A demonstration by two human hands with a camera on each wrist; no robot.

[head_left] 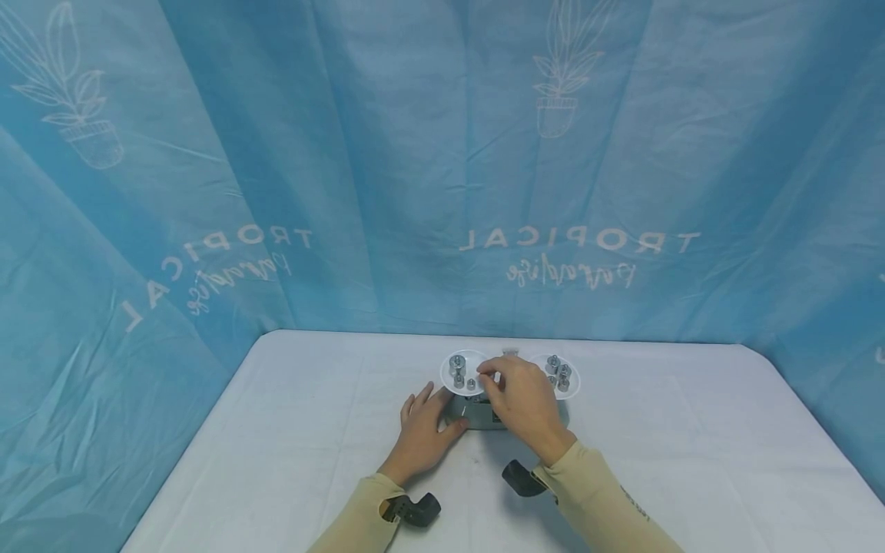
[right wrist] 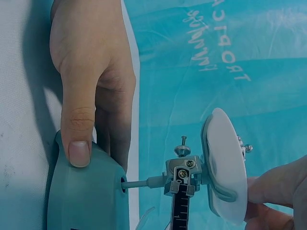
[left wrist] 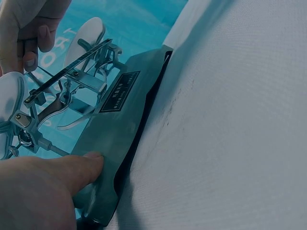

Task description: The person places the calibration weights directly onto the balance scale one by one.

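Note:
A grey two-pan balance scale stands on the table, with a white left pan and right pan. Metal weights sit on the left pan, and several more weights on the right one. My left hand holds the left end of the base, thumb along its front and fingers behind. Over the left pan is my right hand, its thumb and index fingertips close together. Whether something small lies between them is hidden. Part of the right pan is covered by that hand.
White cloth covers the table. Behind it and at the sides hangs a blue curtain with printed lettering. A dark wrist camera sits at the left wrist, another dark camera at the right.

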